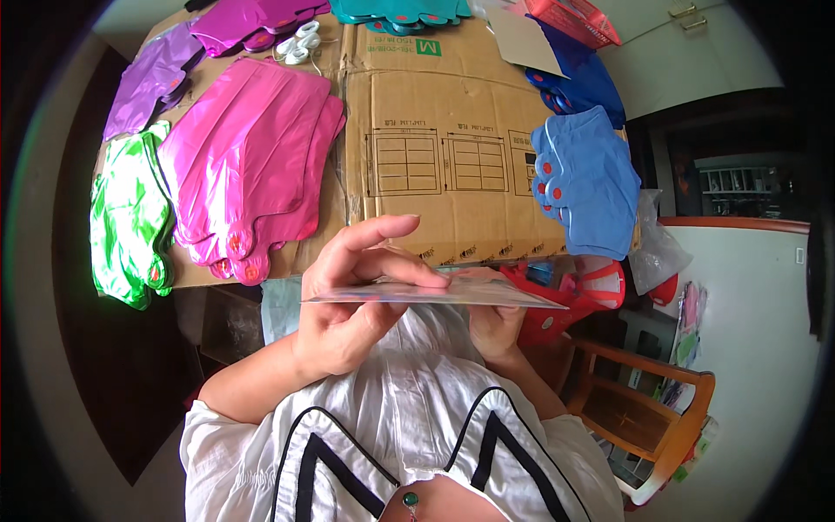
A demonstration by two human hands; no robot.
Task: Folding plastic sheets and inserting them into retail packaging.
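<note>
A thin, flat, glossy sheet (513,297) is held level in front of my chest, over the table's near edge. It shows almost edge-on, so most of its face is hidden. My left hand (352,300) is closed on its left part, thumb beneath and fingers above, the index finger raised. At the right part, my right hand (496,329) grips the sheet from below; its upper fingers are mostly out of sight behind it. Beyond the hands, a stack of shiny pink foil pieces (248,157) with wavy ends lies on the cardboard-covered table (435,96).
Shiny green foil pieces (130,217) and purple ones (152,78) lie at the left, light blue ones (591,183) at the right. Small white spools (300,43) sit farther back. A white card (522,42) overlaps dark blue pieces. A wooden chair (644,409) stands to the right.
</note>
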